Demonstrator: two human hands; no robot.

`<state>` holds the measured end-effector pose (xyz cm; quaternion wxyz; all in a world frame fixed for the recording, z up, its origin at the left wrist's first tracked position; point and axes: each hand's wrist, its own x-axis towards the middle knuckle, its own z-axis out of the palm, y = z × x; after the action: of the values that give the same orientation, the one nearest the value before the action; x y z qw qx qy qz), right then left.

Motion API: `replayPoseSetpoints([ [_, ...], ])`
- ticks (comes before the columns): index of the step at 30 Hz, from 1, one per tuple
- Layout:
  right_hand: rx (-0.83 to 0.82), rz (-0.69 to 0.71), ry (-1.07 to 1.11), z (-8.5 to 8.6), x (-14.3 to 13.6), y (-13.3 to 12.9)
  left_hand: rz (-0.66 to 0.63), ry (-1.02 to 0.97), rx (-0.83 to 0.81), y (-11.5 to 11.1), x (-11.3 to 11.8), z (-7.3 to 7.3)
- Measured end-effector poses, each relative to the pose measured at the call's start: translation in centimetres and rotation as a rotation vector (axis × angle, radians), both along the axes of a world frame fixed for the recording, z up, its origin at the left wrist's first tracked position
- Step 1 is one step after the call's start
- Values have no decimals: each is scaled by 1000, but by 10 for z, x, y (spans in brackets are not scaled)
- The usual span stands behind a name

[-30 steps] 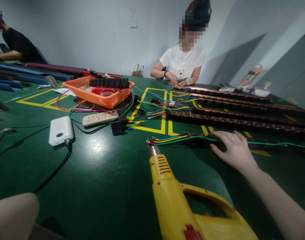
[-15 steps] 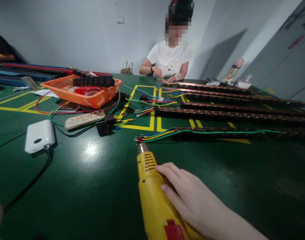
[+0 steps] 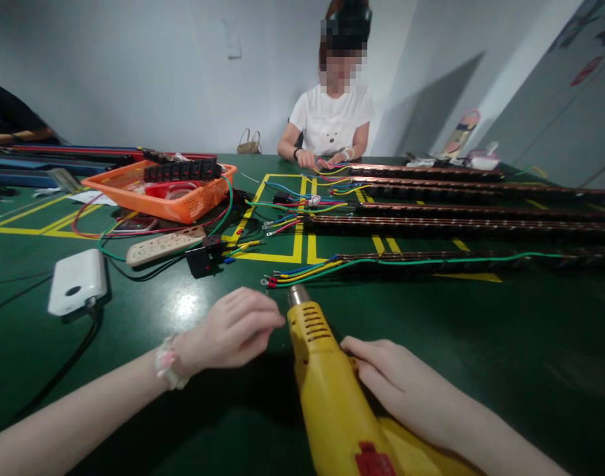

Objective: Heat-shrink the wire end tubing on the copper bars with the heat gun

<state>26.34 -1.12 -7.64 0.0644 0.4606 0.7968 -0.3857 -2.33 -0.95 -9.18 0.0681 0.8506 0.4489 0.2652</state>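
Note:
A yellow heat gun [image 3: 326,370] lies pointing away from me, its metal nozzle close to the ring terminals at the ends of a wire bundle [image 3: 302,271]. My right hand [image 3: 391,373] grips the gun's right side, with part of its fingers hidden behind the body. Left of the nozzle, my left hand [image 3: 237,327] hovers above the table with its fingers curled together; nothing shows in them. The blue, yellow, red and green wires run into the nearest long dark bar [image 3: 455,259].
More long copper-topped bars [image 3: 431,225] lie behind. Left are an orange basket [image 3: 193,208], a beige power strip [image 3: 166,246], a black switch [image 3: 203,259] and a white power bank [image 3: 79,281] with cables. A person [image 3: 332,125] in white sits opposite, handling wires.
My left hand has come in from the lower left to beside the heat gun. The gun and my right hand have shifted a little to the right.

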Motion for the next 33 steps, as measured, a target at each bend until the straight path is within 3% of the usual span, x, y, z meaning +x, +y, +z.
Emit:
replayPoseSetpoints([
  [4,130,-130,-82,-12,35,7,17,205,-45,30,0,-19],
  [8,150,-231,-149,-16,57,18,39,257,-103,54,2,-28],
  [13,-67,-119,-89,-10,53,31,79,181,-136,62,-2,-28],
  [15,-70,-81,-88,-8,49,35,98,158,-171,62,-3,-26],
  [20,103,24,-183,-13,41,46,150,151,-255,61,-2,-23],
  [24,229,32,-360,-29,39,51,209,45,-340,62,-3,-24],
  [28,550,81,-302,-45,46,51,210,-86,-381,65,-8,-30],
  [33,632,218,-306,-38,47,53,202,-196,-428,69,-12,-31],
])
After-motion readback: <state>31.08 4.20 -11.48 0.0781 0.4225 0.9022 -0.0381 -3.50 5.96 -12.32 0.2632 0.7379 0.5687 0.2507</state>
